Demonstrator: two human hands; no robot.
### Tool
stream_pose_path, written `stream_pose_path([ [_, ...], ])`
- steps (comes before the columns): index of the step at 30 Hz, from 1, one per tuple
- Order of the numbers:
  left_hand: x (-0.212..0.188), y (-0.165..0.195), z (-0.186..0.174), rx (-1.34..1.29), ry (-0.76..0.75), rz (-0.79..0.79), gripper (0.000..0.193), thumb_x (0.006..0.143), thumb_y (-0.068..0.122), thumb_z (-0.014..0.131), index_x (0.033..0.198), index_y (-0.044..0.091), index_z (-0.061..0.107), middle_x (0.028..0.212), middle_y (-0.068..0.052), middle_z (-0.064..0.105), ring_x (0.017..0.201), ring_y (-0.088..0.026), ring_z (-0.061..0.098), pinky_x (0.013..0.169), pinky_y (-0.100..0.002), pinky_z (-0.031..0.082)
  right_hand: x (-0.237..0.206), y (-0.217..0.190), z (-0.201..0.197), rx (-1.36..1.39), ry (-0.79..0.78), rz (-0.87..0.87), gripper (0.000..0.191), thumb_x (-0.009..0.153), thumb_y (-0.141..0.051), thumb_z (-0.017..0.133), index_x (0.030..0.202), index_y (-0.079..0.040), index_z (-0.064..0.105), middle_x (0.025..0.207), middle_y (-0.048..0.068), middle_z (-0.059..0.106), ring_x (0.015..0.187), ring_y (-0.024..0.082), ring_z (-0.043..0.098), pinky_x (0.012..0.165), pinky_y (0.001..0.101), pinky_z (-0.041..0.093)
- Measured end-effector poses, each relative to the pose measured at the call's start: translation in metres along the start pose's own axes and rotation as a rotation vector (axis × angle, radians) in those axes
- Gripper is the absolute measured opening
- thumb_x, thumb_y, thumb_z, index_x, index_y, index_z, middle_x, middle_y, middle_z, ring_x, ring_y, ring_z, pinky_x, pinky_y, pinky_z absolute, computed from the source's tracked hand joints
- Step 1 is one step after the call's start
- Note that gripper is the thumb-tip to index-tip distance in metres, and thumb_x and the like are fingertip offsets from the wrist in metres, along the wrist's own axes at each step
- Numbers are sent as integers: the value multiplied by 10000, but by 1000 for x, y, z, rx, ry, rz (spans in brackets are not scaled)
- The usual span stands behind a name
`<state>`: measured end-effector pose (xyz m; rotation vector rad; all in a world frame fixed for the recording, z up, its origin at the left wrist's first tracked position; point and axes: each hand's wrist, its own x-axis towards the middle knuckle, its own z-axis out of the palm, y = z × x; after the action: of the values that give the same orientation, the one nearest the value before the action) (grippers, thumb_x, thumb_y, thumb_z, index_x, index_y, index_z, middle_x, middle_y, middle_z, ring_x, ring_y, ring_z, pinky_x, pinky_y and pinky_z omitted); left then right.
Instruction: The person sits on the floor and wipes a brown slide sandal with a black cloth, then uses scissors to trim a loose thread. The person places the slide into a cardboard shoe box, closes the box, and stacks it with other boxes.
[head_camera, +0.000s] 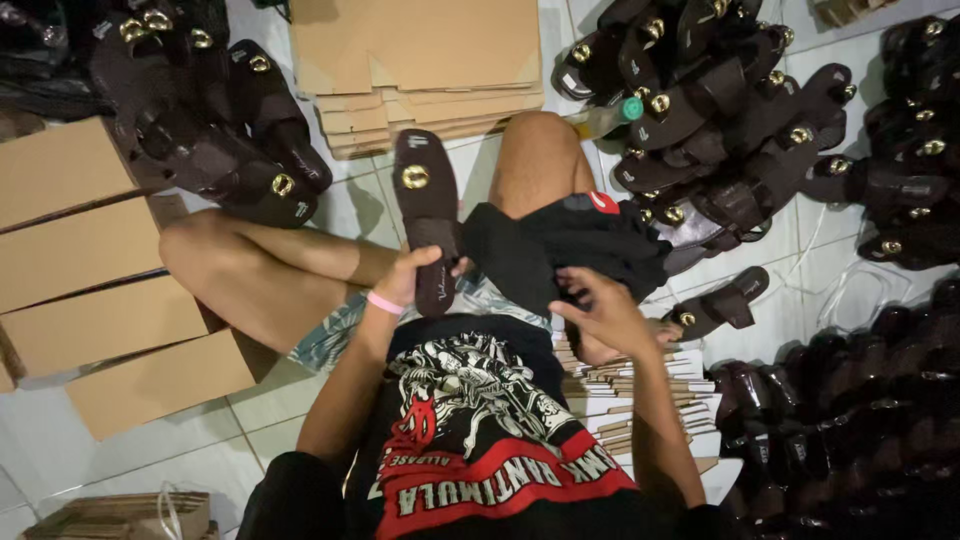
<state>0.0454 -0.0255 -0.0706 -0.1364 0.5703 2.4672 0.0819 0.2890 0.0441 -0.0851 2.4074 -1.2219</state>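
I sit on a tiled floor with legs crossed. My left hand (410, 275), with a pink band at the wrist, grips a dark brown sandal (425, 215) by its heel end. The sandal points away from me and has a gold round buckle near the toe. My right hand (600, 312) is shut on a black cloth (560, 245) that lies over my right knee, next to the sandal.
Heaps of similar dark sandals lie at the upper left (215, 125), upper right (720, 110) and lower right (850, 420). Flat cardboard sheets (420, 60) are stacked ahead. Brown boxes (95, 270) stand on the left. A stack of white cards (640, 400) sits by my right thigh.
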Motion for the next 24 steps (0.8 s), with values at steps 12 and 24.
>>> stream_pose_path([
  [12,16,-9,-14,-182,85,50,839,888,266,778,1585,104,340,1105,-113,586,917,-253,606,755,-390,523,-9,21,-4,-139,851,-193,152,969,58,678,1099,8,739,1089,148,755,984,208,725,889,314,575],
  [24,37,-11,35,456,-117,-95,772,817,168,841,1490,80,472,1146,-54,665,949,-145,662,843,-302,562,45,31,-6,417,531,94,215,1070,-195,638,1068,6,717,886,40,712,784,84,667,674,244,555],
])
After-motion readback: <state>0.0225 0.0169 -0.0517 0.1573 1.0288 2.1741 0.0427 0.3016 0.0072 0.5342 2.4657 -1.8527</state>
